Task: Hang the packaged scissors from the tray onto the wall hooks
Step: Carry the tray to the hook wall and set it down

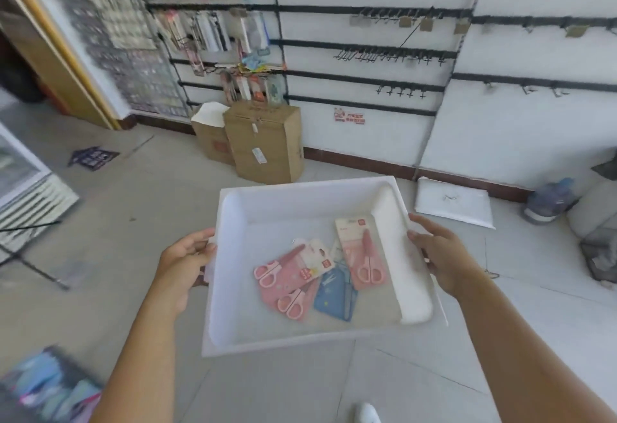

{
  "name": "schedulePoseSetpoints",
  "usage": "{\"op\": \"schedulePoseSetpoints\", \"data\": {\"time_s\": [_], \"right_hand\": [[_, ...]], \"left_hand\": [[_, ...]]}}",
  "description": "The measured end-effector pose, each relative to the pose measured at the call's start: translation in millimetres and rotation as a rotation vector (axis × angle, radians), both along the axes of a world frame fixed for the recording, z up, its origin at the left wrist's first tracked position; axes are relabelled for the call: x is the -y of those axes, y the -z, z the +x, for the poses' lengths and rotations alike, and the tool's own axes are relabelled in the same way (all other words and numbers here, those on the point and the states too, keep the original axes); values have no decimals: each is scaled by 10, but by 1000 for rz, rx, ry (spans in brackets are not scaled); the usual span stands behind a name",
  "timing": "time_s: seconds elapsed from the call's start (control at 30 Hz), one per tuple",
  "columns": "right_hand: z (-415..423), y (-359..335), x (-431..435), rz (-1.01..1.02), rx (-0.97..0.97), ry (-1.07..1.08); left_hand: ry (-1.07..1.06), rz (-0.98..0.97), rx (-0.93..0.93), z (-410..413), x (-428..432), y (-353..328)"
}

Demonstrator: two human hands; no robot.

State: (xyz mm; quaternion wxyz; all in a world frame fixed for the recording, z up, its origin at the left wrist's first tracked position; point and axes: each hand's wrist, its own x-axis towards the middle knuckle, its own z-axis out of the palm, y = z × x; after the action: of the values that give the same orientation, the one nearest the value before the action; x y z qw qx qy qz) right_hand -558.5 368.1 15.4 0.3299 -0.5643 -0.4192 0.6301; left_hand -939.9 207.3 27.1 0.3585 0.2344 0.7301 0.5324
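Both your hands, left hand (187, 255) and right hand (440, 252), have fingers clamped on the shallow white plastic tray's (233, 289) side rims. Pink and blue carded scissors packs (320, 275) lie near its centre: light, stiff; pinch each card's top by its hanging hole.

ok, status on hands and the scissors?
Both hands, left and right, gripping tray sides. Packaged scissors all inside, none hung. Wall hooks ahead, nothing blocking.

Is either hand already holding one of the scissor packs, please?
No, the left hand and right hand grip the tray.
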Motion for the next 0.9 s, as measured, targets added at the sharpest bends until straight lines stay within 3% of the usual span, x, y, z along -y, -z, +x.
{"op": "schedulePoseSetpoints", "data": {"time_s": [0.43,0.9], "right_hand": [[-1639,42,-1716,-33,34,-178],[-3939,-108,-3237,2,12,-192]], "left_hand": [[-327,-13,30,-1065,-1105,162],[-378,18,-30,-3276,-2748,44]]}}
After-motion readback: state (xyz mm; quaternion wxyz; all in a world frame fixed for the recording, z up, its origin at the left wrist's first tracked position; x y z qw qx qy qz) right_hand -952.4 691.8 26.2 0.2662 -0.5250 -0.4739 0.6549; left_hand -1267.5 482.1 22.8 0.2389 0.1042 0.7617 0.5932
